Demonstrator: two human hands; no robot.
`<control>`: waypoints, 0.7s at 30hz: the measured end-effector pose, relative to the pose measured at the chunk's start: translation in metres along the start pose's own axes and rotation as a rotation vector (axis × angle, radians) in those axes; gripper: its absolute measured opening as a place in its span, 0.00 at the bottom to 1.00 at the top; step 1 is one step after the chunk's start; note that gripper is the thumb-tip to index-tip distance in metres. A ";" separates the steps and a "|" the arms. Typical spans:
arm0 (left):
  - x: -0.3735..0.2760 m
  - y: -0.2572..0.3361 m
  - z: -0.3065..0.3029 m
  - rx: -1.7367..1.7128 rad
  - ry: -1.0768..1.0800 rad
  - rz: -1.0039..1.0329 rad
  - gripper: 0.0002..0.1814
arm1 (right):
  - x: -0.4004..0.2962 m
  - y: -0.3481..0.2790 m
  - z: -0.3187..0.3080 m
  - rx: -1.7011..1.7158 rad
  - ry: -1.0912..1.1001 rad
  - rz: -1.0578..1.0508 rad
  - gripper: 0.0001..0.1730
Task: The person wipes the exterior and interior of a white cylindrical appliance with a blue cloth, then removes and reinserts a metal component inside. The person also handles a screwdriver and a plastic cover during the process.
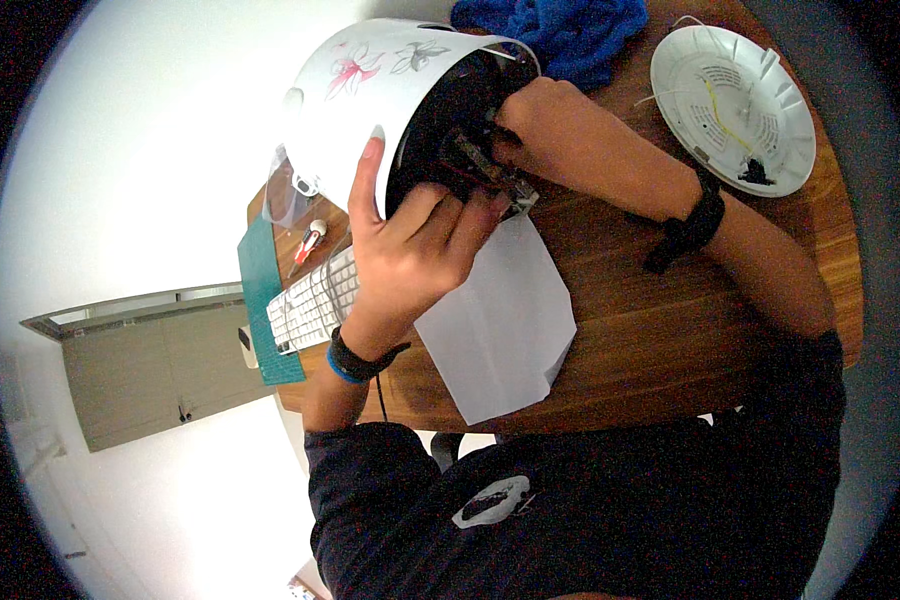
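A white round appliance housing (367,97), like a rice cooker's shell, lies tipped with its open end towards me and bears a printed flower pattern. My left hand (420,240) grips its lower edge, one finger stretched along the outer wall and the others curled into the opening. At the dark mouth, beside those fingertips, a small metal-and-wire part (487,165) shows. My right hand (529,112) reaches in from the right with its fingers bent and partly hidden, so its hold is unclear. Beneath lies a white paper sheet (502,315).
On the wooden table (645,322) a white round vented base (757,97) with loose wires sits right. A blue cloth (555,37) lies behind. At left are a white keyboard (315,300) with its cable, a red-and-white screwdriver (309,244), a green cutting mat (259,262) and a clear plastic bag (281,191).
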State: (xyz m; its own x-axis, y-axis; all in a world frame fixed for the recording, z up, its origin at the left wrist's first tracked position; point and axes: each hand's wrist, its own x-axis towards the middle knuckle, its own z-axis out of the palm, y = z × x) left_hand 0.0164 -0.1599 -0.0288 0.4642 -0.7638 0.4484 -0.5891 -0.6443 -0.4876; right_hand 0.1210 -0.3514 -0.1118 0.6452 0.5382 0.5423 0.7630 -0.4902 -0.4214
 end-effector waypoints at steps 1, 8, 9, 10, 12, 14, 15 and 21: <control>-0.001 -0.001 0.001 0.028 -0.009 -0.001 0.05 | 0.000 -0.001 0.000 -0.005 0.013 -0.012 0.13; -0.001 0.003 0.000 0.096 -0.061 -0.079 0.04 | 0.002 -0.008 -0.014 -0.021 -0.007 -0.003 0.15; -0.001 0.003 0.000 0.111 -0.063 -0.092 0.04 | 0.002 -0.011 -0.015 -0.023 0.000 -0.003 0.16; -0.001 0.003 -0.001 0.125 -0.066 -0.105 0.04 | 0.002 -0.014 -0.015 -0.033 -0.017 0.016 0.16; -0.001 0.003 -0.002 0.140 -0.066 -0.126 0.03 | 0.002 -0.017 -0.014 -0.052 -0.054 0.051 0.18; -0.001 0.001 -0.003 0.140 -0.062 -0.141 0.03 | 0.003 -0.017 -0.012 -0.040 -0.041 0.029 0.19; -0.003 0.001 -0.003 0.134 -0.060 -0.139 0.03 | 0.002 -0.017 -0.011 -0.035 -0.041 0.017 0.19; -0.005 -0.010 -0.013 -0.034 -0.018 -0.060 0.04 | 0.001 -0.017 -0.011 0.018 -0.096 0.077 0.20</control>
State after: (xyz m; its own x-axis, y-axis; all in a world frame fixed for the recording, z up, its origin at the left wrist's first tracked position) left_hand 0.0116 -0.1487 -0.0166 0.5107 -0.7248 0.4625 -0.5822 -0.6873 -0.4343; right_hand 0.1086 -0.3501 -0.0966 0.7018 0.5632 0.4362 0.7114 -0.5205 -0.4723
